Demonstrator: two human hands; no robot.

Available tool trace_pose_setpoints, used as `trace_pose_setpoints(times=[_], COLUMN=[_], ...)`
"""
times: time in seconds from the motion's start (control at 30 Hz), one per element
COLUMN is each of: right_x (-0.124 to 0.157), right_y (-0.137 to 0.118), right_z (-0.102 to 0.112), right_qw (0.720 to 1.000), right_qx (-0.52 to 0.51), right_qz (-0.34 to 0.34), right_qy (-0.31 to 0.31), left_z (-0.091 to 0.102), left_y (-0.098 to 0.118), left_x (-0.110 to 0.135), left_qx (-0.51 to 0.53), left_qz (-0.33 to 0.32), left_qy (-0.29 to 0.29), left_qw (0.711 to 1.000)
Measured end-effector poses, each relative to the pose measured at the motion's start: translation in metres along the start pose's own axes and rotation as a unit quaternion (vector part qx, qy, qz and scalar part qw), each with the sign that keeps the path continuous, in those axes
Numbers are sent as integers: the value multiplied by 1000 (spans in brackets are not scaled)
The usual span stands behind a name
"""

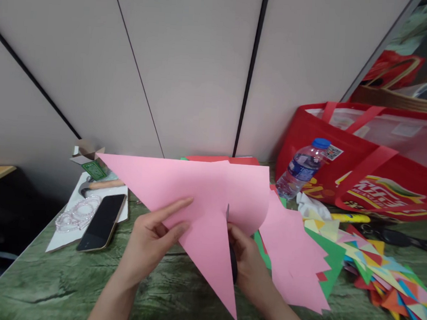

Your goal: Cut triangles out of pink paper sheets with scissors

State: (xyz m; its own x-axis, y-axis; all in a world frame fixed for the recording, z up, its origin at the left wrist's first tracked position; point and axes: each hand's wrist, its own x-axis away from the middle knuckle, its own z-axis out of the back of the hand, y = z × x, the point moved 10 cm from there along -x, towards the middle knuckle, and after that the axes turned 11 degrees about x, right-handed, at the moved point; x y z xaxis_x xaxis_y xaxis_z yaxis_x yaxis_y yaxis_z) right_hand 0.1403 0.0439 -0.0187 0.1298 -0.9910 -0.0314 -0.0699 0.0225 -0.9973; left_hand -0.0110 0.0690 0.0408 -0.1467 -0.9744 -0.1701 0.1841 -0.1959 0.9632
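A large sheet of pink paper (200,188) is held up over the table, its left side tapering to a point and another point hanging down at the front. My left hand (157,234) pinches it near its lower left edge, thumb and forefinger lying on the near face. In my right hand (246,260) is a pair of scissors (233,264) with dark handles, mostly hidden by the fingers and the paper. A blade tip shows in a cut that runs up through the sheet. Right of the cut, the paper curls away.
On the right lie jagged pink paper pieces (294,258) over green sheets, colourful folded paper (391,275), a water bottle (300,168) and a red bag (374,161). To the left are a phone (103,223), a beaded string (80,214), a hammer (102,185) and a small box (94,164).
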Motion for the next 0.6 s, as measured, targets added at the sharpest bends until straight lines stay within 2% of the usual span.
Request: trace_pose_setpoints(times=[0.27,0.6], right_x=[0,2], right_y=[-6,-2], right_z=[4,4], right_qw=[1000,1000], right_qx=[12,-10], right_qz=[-2,-5], right_qy=[21,27], left_z=[-2,-1], left_y=[0,-1], left_x=[0,0], left_qx=[10,7], left_qz=[2,9], left_qy=[-4,-3], left_qw=[1000,1000])
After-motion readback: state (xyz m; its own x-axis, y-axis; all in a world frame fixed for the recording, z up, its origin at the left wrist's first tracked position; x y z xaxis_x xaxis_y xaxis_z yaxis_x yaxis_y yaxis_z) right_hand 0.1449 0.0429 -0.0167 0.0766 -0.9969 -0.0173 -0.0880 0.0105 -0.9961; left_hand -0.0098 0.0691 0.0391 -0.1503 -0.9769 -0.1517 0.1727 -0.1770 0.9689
